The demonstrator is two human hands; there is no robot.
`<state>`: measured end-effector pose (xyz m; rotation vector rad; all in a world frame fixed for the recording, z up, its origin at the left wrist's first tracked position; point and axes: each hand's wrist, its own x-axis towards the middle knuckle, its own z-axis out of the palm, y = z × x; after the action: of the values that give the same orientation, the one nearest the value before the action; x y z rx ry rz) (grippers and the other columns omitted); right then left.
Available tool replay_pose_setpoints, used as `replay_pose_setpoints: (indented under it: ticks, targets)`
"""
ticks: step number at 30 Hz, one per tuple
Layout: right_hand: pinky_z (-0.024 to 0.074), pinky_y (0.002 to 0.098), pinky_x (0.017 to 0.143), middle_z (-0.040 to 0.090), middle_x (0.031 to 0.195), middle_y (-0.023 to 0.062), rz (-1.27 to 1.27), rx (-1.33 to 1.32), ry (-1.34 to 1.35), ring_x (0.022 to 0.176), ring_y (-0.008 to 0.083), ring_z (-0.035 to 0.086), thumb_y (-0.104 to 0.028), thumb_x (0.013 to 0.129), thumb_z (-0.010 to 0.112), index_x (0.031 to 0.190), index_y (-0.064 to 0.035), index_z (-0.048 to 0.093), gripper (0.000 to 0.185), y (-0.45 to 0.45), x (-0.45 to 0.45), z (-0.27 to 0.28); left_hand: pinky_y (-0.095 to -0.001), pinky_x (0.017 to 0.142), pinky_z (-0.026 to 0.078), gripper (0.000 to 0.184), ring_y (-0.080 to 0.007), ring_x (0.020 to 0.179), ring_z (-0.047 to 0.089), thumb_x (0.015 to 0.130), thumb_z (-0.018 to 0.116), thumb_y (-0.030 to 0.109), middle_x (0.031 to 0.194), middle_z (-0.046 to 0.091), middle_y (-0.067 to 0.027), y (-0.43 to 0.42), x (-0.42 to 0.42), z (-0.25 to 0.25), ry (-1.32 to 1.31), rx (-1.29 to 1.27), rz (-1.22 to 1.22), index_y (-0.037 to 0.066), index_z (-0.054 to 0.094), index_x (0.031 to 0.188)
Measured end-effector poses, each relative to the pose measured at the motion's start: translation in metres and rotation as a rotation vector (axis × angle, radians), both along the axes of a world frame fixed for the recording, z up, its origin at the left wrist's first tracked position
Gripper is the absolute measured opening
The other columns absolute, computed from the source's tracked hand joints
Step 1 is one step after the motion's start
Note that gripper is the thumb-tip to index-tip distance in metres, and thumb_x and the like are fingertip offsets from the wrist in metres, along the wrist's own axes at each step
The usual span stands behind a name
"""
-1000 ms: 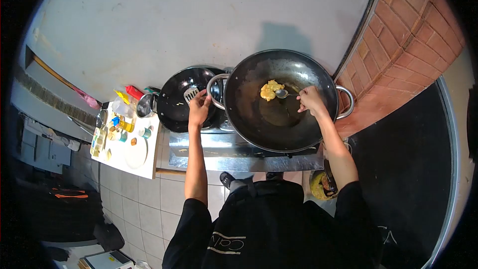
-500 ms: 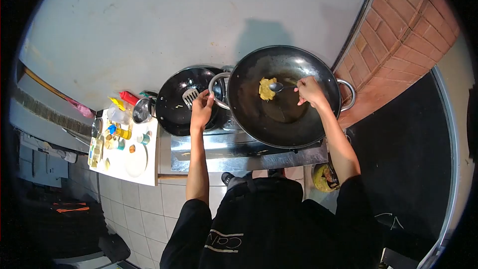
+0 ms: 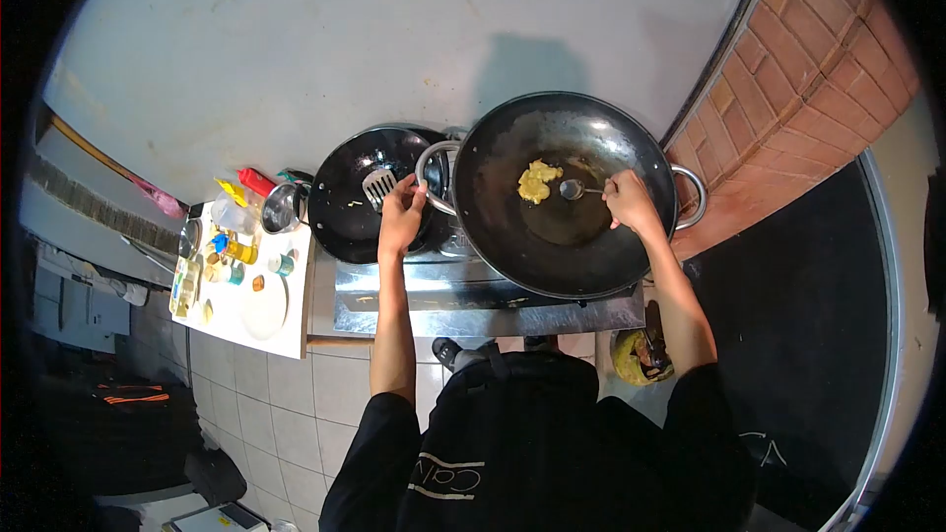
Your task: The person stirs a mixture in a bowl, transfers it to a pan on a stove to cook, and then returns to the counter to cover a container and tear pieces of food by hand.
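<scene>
My right hand (image 3: 631,202) is closed round the handle of a metal spoon (image 3: 572,189), inside the large dark wok (image 3: 512,246). The spoon's bowl rests just right of a clump of yellow food that looks like egg (image 3: 537,184), with a small gap between them. Oil shines on the wok's bottom. My left hand (image 3: 401,217) has its fingers closed at the wok's left loop handle (image 3: 424,169); the exact grip is partly hidden. Beside those fingers, a slotted spatula (image 3: 377,187) lies in the smaller black wok (image 3: 340,222), its handle mostly hidden.
Both woks stand on a steel stove (image 3: 483,315) against a grey wall. On the left, a white table (image 3: 296,320) carries bottles, a steel bowl (image 3: 283,209), jars and a plate (image 3: 266,310). A brick wall (image 3: 778,79) rises at right; a yellow container (image 3: 636,360) sits below the stove's right end.
My right hand has drawn the spoon a little to the right and down, away from the yellow food. The food's outline has changed slightly. My left hand stays at the wok handle.
</scene>
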<state>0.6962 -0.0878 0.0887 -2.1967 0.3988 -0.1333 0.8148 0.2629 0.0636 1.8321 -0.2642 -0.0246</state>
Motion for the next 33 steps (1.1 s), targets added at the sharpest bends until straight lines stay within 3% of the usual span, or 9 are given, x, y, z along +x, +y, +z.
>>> replay_pose_setpoints:
  ticks: [2,7,9,10,16,18,32,33]
  targets:
    - [0.0484,0.0345,0.041,0.047,0.044,0.0132,0.003,-0.021,0.015,0.04,0.0217,0.059,-0.006,0.083,0.044,0.06,0.0085,0.049,0.028,-0.004,0.0,-0.01,-0.0248,0.073,0.044,0.043,-0.0121,0.078,0.054,0.089,0.059,0.017,0.085,0.059,-0.0067,-0.002,-0.001,0.0,-0.006,-0.001,0.01,-0.009,0.048,0.122]
    - [0.0487,0.0323,0.036,0.057,0.068,0.0172,-0.081,0.367,0.033,0.034,0.0143,0.048,-0.004,0.085,0.044,0.064,0.0083,0.052,0.026,0.006,0.008,-0.016,-0.0236,0.071,0.044,0.044,-0.0108,0.076,0.053,0.088,0.06,0.017,0.084,0.058,-0.0051,-0.004,-0.006,0.003,-0.006,-0.012,0.023,-0.009,0.048,0.122]
    - [0.0495,0.0321,0.036,0.057,0.072,0.0176,-0.103,0.409,0.041,0.034,0.0135,0.046,-0.005,0.087,0.043,0.068,0.0099,0.051,0.025,0.009,0.013,-0.019,-0.0288,0.084,0.043,0.046,-0.0177,0.094,0.056,0.089,0.058,0.022,0.099,0.06,-0.0144,-0.003,-0.006,0.004,0.03,0.027,0.008,-0.008,0.047,0.123]
    - [0.0502,0.0318,0.036,0.056,0.076,0.0179,-0.126,0.451,0.047,0.034,0.0127,0.045,-0.005,0.088,0.042,0.072,0.0115,0.05,0.025,0.01,0.016,-0.02,-0.0288,0.084,0.043,0.046,-0.0177,0.094,0.056,0.089,0.058,0.022,0.099,0.06,-0.0144,-0.003,-0.005,0.003,0.027,0.028,0.008,-0.008,0.047,0.123]
    - [0.0509,0.0309,0.037,0.055,0.073,0.0151,-0.143,0.519,0.043,0.036,0.0117,0.046,-0.008,0.092,0.041,0.08,0.0136,0.049,0.026,0.013,0.025,-0.03,-0.0282,0.085,0.043,0.051,-0.0175,0.096,0.055,0.089,0.058,0.023,0.103,0.058,-0.0144,-0.003,-0.006,0.002,0.038,0.004,-0.015,-0.01,0.044,0.125]
    - [0.0511,0.031,0.037,0.055,0.075,0.0152,-0.152,0.532,0.031,0.037,0.0116,0.046,-0.008,0.092,0.041,0.08,0.0135,0.049,0.026,0.014,0.026,-0.03,-0.0227,0.07,0.043,0.045,-0.0098,0.076,0.052,0.088,0.06,0.017,0.084,0.057,-0.0045,-0.006,-0.007,0.002,-0.023,0.005,0.032,-0.01,0.047,0.122]
    - [0.0516,0.0312,0.04,0.055,0.078,0.0161,-0.152,0.51,-0.017,0.039,0.0126,0.048,-0.011,0.093,0.041,0.086,0.0136,0.049,0.027,0.019,0.027,-0.014,-0.0233,0.073,0.043,0.047,-0.011,0.08,0.053,0.088,0.061,0.019,0.087,0.057,-0.0056,-0.007,-0.006,0.007,0.014,-0.037,0.01,-0.01,0.046,0.122]
    - [0.0509,0.0304,0.04,0.05,0.066,0.0103,-0.166,0.534,-0.026,0.039,0.0116,0.046,-0.012,0.093,0.041,0.084,0.012,0.05,0.028,0.021,0.025,-0.009,-0.0231,0.073,0.043,0.047,-0.0109,0.08,0.053,0.088,0.061,0.02,0.086,0.057,-0.0055,-0.006,-0.007,0.006,0.009,-0.038,0.004,-0.01,0.047,0.122]
